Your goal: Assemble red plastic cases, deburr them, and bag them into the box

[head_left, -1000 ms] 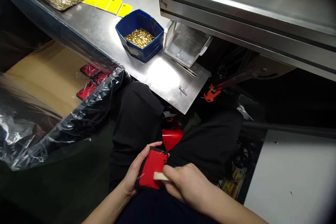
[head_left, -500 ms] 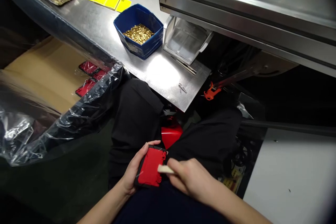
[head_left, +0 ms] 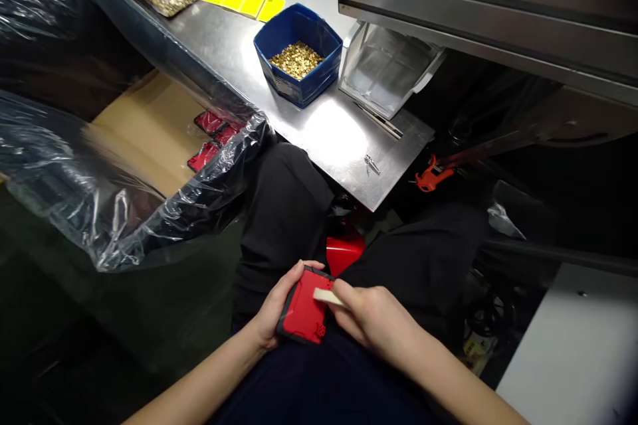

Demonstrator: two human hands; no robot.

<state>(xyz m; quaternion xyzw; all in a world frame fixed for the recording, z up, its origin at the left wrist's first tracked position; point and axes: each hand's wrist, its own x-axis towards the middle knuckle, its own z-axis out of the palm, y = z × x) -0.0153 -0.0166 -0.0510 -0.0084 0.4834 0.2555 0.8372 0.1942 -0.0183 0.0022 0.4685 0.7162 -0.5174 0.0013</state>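
Observation:
Above my lap, my left hand (head_left: 278, 302) grips a flat red plastic part with a black rim (head_left: 305, 311) along its left edge. The part lies tilted, its red face up, with small cut-out shapes near its right edge. Between the thumb and fingers of my right hand (head_left: 371, 312) is a pale, flat-ended stick (head_left: 326, 296). The stick's tip lies over the upper right of the red face; whether it touches cannot be made out. My right fingers partly cover the part's right edge.
On the metal table stand a blue bin (head_left: 299, 89) of small brass pieces and a clear tray (head_left: 386, 73). A small metal tool (head_left: 371, 165) lies near the table corner. To the left, a plastic-lined box (head_left: 149, 133) holds several red-and-black parts (head_left: 204, 156). An orange clamp (head_left: 432, 176) sticks out right.
The whole view has shifted, so the surroundings appear further right. The stick's tip has moved up the red part, towards its upper right corner. Both hands keep their hold.

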